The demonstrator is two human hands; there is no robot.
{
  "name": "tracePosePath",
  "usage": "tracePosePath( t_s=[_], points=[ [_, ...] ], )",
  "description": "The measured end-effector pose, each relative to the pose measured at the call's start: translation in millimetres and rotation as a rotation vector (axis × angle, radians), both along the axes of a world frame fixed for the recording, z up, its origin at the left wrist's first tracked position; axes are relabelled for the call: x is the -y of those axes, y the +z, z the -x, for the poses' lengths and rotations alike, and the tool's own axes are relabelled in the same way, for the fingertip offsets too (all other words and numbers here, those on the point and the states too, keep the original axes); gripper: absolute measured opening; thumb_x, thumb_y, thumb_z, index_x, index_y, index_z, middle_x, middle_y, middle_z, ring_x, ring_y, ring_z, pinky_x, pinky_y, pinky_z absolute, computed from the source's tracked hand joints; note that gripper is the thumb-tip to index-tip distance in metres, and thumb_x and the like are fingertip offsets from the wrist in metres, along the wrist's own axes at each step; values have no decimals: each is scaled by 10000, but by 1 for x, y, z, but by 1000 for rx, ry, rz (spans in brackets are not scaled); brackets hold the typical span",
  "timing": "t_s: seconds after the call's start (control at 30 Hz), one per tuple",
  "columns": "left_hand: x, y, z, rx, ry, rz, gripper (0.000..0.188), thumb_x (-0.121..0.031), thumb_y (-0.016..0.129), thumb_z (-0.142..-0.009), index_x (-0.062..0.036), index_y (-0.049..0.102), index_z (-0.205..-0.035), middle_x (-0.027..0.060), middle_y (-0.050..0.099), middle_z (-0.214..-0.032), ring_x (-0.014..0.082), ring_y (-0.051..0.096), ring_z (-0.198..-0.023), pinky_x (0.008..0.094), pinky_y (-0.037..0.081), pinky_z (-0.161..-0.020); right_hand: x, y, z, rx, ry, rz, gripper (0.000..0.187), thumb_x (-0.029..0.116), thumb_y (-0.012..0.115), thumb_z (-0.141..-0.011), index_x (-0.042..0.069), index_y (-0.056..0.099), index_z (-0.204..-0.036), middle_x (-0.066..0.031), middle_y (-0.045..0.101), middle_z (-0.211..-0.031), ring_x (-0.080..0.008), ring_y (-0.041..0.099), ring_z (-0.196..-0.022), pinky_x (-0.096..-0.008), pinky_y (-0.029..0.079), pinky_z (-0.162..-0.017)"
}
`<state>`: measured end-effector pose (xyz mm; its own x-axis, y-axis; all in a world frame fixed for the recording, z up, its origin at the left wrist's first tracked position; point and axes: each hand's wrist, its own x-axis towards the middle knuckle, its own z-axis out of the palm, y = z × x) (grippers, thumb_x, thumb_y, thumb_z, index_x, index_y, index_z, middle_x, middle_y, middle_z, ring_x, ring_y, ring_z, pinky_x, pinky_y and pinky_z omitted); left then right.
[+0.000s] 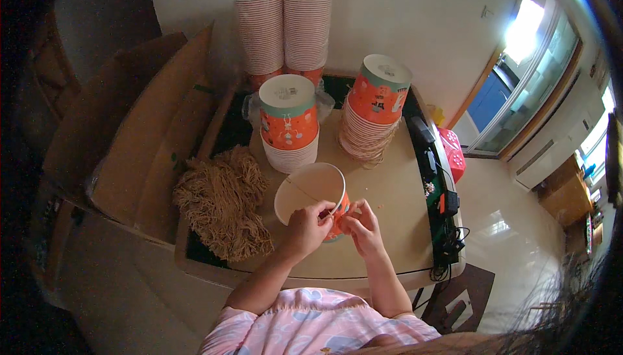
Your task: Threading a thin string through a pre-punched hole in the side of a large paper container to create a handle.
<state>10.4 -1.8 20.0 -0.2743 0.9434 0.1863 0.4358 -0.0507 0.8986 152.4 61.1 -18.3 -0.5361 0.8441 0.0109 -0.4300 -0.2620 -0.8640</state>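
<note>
A paper bucket (310, 194), white inside and orange outside with a teal band, stands tilted on the table just in front of me, its mouth toward me. A thin brown cord (302, 189) runs across the mouth to the near rim. There my left hand (310, 228) is closed in a pinch on the cord. My right hand (365, 228) is beside the bucket's orange outer wall, thumb and fingers pinched together; what lies between them is too small to make out. To the left lies a bundle of brown cords (224, 206).
Behind the bucket stands an upside-down bucket stack (289, 121); another stack (376, 108), with cords hanging on it, is to its right. Tall wrapped stacks (283, 37) stand at the back. A large cardboard box (149, 134) flanks the table's left. Black adapters and cables (448, 225) line the right edge.
</note>
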Motion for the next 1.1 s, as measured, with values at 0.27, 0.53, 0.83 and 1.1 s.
tracePosePath(
  t_s=[0.27, 0.53, 0.83, 1.1],
  points=[
    [0, 3, -1, -56, -20, 59, 246, -44, 623, -778, -20, 616, -1023, 133, 667, -840, 181, 658, -761, 288, 520, -690, 0, -1, 1, 8, -8, 17, 195, -28, 518, -829, 66, 409, -961, -46, 543, -734, -85, 460, -595, -211, 352, -524],
    [-2, -4, 0, 10, -92, 64, 235, -48, 629, -785, 4, 624, -1014, 129, 670, -854, 186, 657, -758, 288, 516, -667, 0, -8, 1, 3, 7, 4, 197, -31, 514, -832, 65, 410, -970, -47, 549, -759, -85, 469, -607, -212, 362, -534],
    [-14, -15, 4, 56, -218, 227, 194, -132, 597, -822, -23, 657, -970, 125, 672, -832, 190, 653, -743, 308, 496, -674, -5, -36, -9, 65, 28, -15, 160, -17, 496, -857, 70, 435, -977, -29, 546, -788, -90, 496, -659, -218, 382, -567],
    [-19, -21, -4, -85, -202, 58, 126, -96, 568, -776, -13, 651, -824, 140, 654, -715, 267, 650, -658, 349, 503, -621, -9, -40, -11, 72, 10, -23, 159, -11, 507, -848, 54, 426, -969, -65, 570, -779, -107, 510, -630, -212, 394, -547]
  ],
)
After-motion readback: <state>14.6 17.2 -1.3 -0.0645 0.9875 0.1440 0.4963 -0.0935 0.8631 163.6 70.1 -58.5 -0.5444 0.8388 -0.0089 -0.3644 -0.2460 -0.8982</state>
